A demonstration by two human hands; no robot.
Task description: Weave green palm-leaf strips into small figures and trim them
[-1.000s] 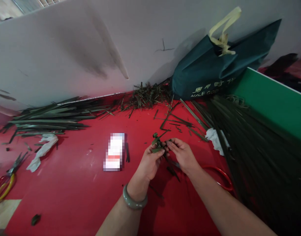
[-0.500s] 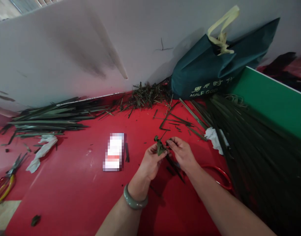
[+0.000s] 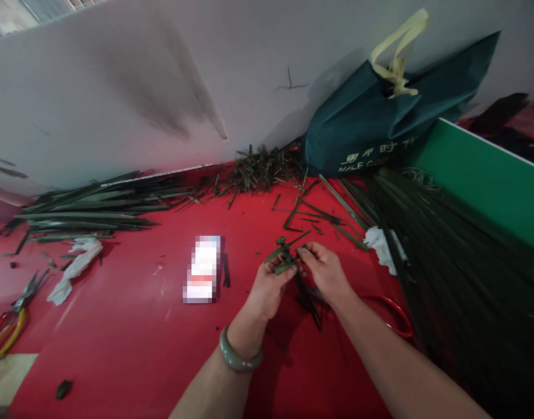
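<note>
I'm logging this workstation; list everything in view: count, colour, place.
folded leaf piece: one, green, left hand
phone: one, whitish screen, centre-left
leaf strips: many, green, back left and right
leaf scraps: many, green, back centre
tissues: two, white, left and right
pliers or snips: one, red-yellow handles, left
scissors: one, red handle, beside right forearm
bag: one, teal, back right
panel: one, green, right
small lump: one, dark, lower left
wall: one, grey, back
table: one, red, below
bangle: one, grey-green, left wrist
left hand: one, bare, centre
right hand: one, bare, centre
</note>
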